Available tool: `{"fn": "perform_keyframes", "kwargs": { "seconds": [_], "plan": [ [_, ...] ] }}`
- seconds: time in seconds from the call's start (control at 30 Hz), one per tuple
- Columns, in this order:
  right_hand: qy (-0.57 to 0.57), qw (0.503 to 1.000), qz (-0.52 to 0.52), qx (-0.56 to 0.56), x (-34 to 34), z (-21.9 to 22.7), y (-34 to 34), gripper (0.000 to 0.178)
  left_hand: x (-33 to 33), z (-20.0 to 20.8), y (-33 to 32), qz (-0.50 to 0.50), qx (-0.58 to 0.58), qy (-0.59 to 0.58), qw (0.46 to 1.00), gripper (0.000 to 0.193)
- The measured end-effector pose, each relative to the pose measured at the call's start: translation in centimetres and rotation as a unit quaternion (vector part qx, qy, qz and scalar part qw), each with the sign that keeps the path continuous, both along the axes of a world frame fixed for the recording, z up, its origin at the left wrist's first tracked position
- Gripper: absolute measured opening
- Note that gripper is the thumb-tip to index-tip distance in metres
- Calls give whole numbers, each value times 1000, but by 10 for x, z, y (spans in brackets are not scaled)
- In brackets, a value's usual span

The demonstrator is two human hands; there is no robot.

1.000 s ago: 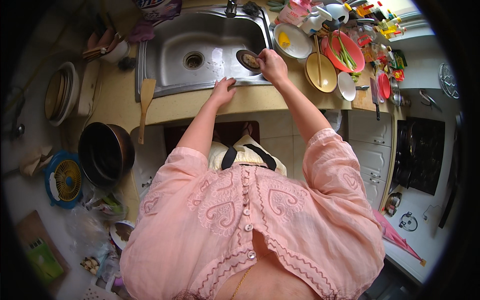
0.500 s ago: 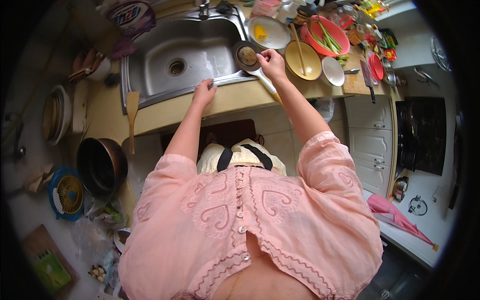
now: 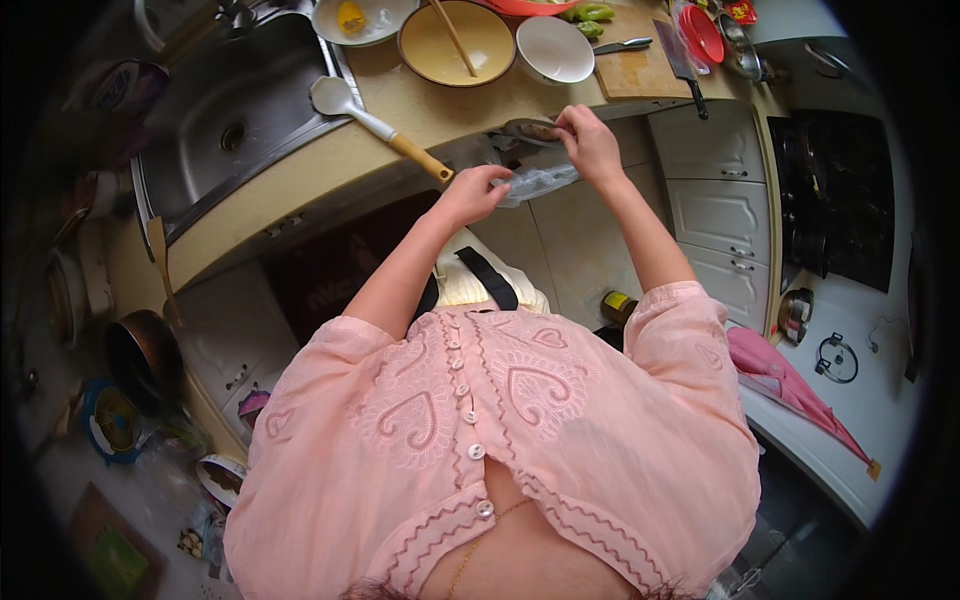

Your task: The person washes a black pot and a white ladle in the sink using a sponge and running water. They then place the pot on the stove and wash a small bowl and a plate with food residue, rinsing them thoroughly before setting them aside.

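Observation:
My right hand (image 3: pixel 588 140) grips the edge of a round, dark-rimmed piece (image 3: pixel 533 131) that looks like a sink strainer, with brownish matter in it. It is tilted, just past the counter's front edge. Below it hangs a clear plastic bag (image 3: pixel 540 184), its lower part hidden. My left hand (image 3: pixel 474 194) is beside the bag, fingers stretched toward it and holding nothing; whether the fingertips touch the bag I cannot tell. Near my left hand, a ladle-like utensil (image 3: pixel 375 125) with a white shaft and wooden handle lies on the counter, its handle end jutting over the edge.
A steel sink (image 3: pixel 270 75) fills the counter's left. Along the back stand a yellow bowl (image 3: pixel 440 45) with chopsticks, a white bowl (image 3: pixel 555 50) and a plate (image 3: pixel 385 22). A knife (image 3: pixel 680 65) rests on the cutting board (image 3: pixel 635 75); its black handle points toward me.
The view has turned to the right. My right hand has carried the strainer-like piece from the sink's corner to above the plastic bag. My left hand has left the sink's rim for the bag.

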State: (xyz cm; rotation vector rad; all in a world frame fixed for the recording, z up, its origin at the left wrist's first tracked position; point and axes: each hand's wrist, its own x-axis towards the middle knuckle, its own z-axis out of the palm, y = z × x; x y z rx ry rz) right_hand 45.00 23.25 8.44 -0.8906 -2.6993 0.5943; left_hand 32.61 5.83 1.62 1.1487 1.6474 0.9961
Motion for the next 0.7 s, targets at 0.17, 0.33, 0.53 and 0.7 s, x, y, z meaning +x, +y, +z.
{"fn": "perform_keyframes", "kwargs": {
  "seconds": [0.17,0.33,0.53,0.7],
  "plan": [
    [-71,996,27,45,24,-73,21,8,57,-59,22,-22,-23,78,996,41],
    [-81,994,75,15,23,-98,30,7,76,-69,33,68,-55,100,991,39],
    [-67,995,77,-17,37,-95,39,9,65,-57,66,245,31,174,953,22],
    [-67,994,90,-10,40,-90,44,10,59,-55,93,185,0,234,955,8]
  ]
}}
